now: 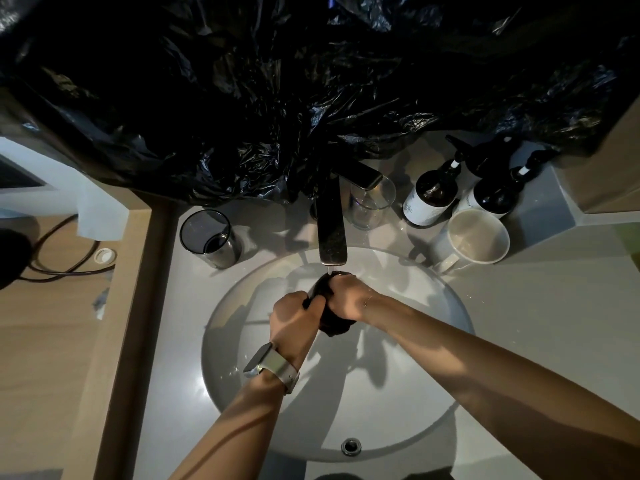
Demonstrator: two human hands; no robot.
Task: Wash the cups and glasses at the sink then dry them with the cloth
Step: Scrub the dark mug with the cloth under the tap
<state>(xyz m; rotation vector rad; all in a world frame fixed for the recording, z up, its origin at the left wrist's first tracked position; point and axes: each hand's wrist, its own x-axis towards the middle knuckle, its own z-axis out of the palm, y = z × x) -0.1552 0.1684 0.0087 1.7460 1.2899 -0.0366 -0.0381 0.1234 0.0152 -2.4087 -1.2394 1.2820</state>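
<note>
Bathroom, round basin [433, 403], pump bottles [429, 197]

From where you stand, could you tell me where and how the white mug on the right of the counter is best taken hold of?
Grip the white mug by its handle, which sticks out toward the basin at its lower left. Come from the front, the basin side: two dark pump bottles stand close behind it, and it sits upright, mouth up, so the handle is the free part.
</note>
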